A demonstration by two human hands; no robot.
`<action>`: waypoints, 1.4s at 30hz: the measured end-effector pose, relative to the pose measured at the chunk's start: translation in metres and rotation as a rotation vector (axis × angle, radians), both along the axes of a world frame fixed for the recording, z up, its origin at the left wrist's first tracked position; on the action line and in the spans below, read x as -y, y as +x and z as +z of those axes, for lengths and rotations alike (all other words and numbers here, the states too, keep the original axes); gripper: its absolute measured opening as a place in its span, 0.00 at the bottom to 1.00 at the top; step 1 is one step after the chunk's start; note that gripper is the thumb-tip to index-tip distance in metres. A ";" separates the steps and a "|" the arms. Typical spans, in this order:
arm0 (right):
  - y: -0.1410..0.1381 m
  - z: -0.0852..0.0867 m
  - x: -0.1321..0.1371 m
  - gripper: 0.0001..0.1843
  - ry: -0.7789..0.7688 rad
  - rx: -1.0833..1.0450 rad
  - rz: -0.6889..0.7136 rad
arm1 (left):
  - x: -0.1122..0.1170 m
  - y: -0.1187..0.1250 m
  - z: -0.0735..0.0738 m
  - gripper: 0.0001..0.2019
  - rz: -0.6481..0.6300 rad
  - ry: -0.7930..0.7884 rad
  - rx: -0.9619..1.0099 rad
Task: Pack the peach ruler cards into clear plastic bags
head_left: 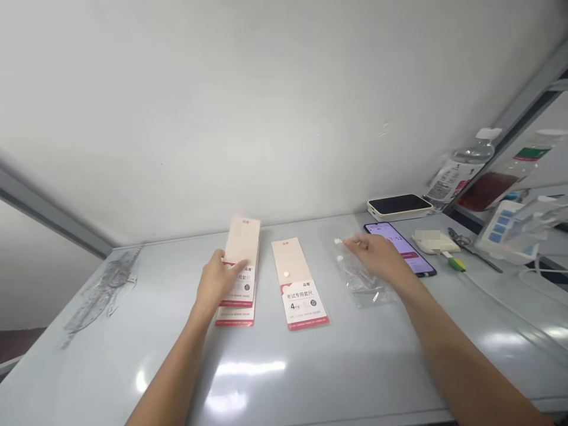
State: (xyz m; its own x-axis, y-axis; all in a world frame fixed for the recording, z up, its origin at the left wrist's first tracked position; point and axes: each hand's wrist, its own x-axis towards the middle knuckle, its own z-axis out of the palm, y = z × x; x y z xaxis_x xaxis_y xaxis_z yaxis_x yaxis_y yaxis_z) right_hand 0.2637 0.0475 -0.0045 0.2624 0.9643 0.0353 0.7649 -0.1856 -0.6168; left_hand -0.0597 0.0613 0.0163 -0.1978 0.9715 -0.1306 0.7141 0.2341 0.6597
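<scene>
My left hand (218, 278) is closed around a ruler-set packet (243, 239), a pink and white card with red bands and Chinese print, its thumb across the front. Beneath it, a second packet (235, 316) shows only its lower end. To the right lies another ruler-set packet (299, 278) with a white snap button, touched by neither hand. My right hand (375, 254) is pinched at the upper edge of the clear plastic pouches (361, 290), close to their white snaps. How many pouches lie there, I cannot tell.
Right of the pouches are a lit phone (410, 254), a second phone (399, 205) by the wall, a white charger block (435, 241) with a cable, and scissors (465, 242). Two bottles (465, 168) and a plastic box (506, 231) stand farther right. Dark smudges (106, 290) mark the left tabletop.
</scene>
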 end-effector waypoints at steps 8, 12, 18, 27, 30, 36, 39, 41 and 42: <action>-0.048 0.009 0.021 0.21 0.296 -0.098 0.081 | 0.029 0.035 0.005 0.21 -0.262 0.109 0.805; -0.076 0.003 0.034 0.18 0.323 0.055 0.192 | 0.047 0.052 0.000 0.20 -0.385 0.041 0.808; -0.090 0.001 0.045 0.16 0.406 0.132 0.266 | 0.050 0.058 -0.009 0.20 -0.268 0.082 0.535; -0.086 0.010 0.046 0.18 0.228 -0.452 0.335 | 0.045 0.057 -0.003 0.22 -0.266 0.017 0.586; -0.085 0.012 0.044 0.19 0.160 -0.724 0.270 | 0.046 0.060 -0.003 0.23 -0.232 0.098 0.698; -0.081 0.011 0.036 0.19 -0.004 -1.253 0.235 | 0.046 0.058 -0.001 0.23 -0.220 0.171 0.721; -0.079 0.011 0.034 0.17 -0.041 -1.346 0.225 | 0.045 0.054 -0.001 0.22 -0.171 0.193 0.680; -0.077 0.012 0.033 0.16 -0.038 -1.378 0.223 | 0.044 0.053 -0.002 0.20 -0.157 0.205 0.663; -0.077 0.013 0.033 0.16 -0.039 -1.391 0.223 | 0.043 0.052 -0.003 0.20 -0.163 0.208 0.655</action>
State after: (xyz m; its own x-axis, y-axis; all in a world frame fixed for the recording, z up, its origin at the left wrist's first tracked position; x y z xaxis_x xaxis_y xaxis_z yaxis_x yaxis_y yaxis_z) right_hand 0.1868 0.0143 0.0082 -0.0966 0.9840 -0.1499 -0.4417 -0.1773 -0.8794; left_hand -0.0077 0.0181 0.0133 0.0077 0.9998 0.0190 0.1703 -0.0200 0.9852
